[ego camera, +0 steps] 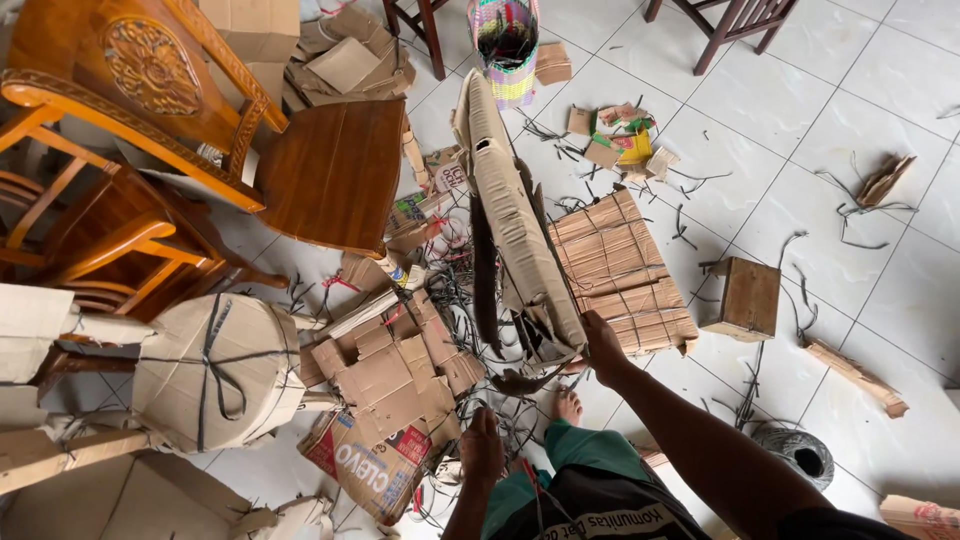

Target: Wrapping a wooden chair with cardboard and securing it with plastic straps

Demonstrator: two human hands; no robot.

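A: State the condition of the hands.

B: The right hand [603,345] is closed on the lower end of a long folded cardboard sheet [515,225], which stands tilted on edge over the tiled floor [800,110]. The left hand [482,445] is lowered beside the knee, fingers curled around what appears to be a red-handled tool; the grip itself is too small to confirm.

A: Which step is in hand?

B: By judgement, handling of packing cardboard: the sheet is lifted clear of the litter. The next move calls for a steady hold on the sheet's lower end and a clear line for the left hand through the loose black straps [470,300].

A: Count the items.

B: One lifted sheet. One strapped bundle of flat cardboard strips [620,270], just beside the sheet. One small wooden box [745,298], to the right of the bundle. One coil of twine [795,455] near the right arm. One woven basket [505,45]. One cardboard-wrapped furniture part [215,370] at left. Unwrapped wooden chairs [150,110] at upper left; their number is not clear.
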